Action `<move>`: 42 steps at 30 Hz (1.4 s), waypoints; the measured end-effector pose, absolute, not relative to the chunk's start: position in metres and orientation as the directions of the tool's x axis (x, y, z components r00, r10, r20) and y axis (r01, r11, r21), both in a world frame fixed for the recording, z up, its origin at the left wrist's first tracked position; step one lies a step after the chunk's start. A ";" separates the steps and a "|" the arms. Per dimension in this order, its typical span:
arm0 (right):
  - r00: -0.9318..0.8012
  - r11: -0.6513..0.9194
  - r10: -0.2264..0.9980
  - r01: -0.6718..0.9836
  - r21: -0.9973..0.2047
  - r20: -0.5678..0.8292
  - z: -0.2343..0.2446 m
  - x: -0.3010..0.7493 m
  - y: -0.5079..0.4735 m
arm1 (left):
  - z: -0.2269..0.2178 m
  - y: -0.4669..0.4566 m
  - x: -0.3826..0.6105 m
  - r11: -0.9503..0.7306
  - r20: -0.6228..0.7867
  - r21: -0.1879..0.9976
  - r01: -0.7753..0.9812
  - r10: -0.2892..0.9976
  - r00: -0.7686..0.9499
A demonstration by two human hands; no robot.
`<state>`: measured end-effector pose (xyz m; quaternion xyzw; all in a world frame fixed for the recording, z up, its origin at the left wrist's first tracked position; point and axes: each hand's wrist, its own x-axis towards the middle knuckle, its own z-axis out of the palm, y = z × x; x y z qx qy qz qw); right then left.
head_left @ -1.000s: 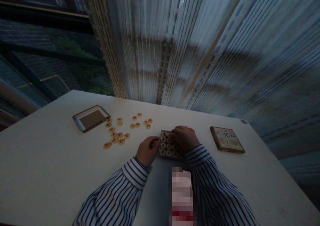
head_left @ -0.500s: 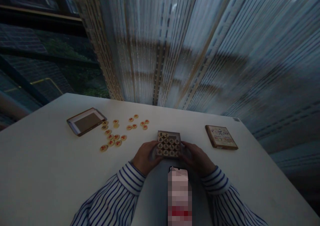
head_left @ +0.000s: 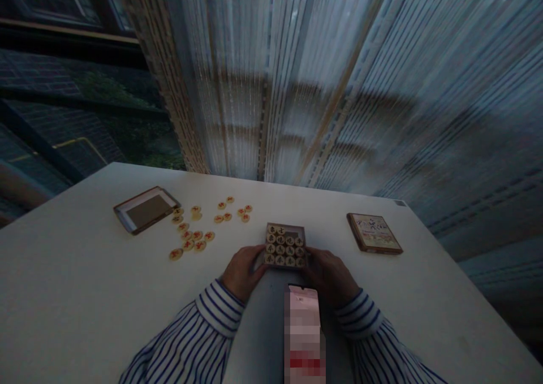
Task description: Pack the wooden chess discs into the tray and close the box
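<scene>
A small open box (head_left: 285,267) sits in front of me, gripped from both sides. Rows of round Chinese chess pieces (head_left: 280,249) with dark characters fill most of it, and a gap shows at its far right corner. My left hand (head_left: 243,272) is closed on the left side, thumb near the front corner. On the right side my right hand (head_left: 333,274) holds the box in the same way, its fingertips partly hidden. Left of the box, several loose chess pieces (head_left: 197,235) with mostly red characters lie scattered on the white table (head_left: 76,282).
An open shallow box lid or tray (head_left: 146,210) lies at the far left, touching or close to some pieces. A closed box with a printed cover (head_left: 375,233) rests at the right. Nearest me is a phone (head_left: 304,305), its screen blurred. A string curtain (head_left: 271,90) hangs beyond the table.
Both hands stay on the box. The left hand's thumb has drawn back slightly toward the box's front left corner, and the view has shifted a little.
</scene>
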<state>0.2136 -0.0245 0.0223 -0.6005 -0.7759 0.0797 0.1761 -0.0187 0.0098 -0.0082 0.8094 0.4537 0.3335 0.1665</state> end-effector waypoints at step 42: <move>-0.208 0.401 0.848 0.853 -0.333 0.487 0.032 0.192 -0.035 | 0.003 -0.015 -0.046 -0.481 0.485 0.569 0.667 0.851 0.199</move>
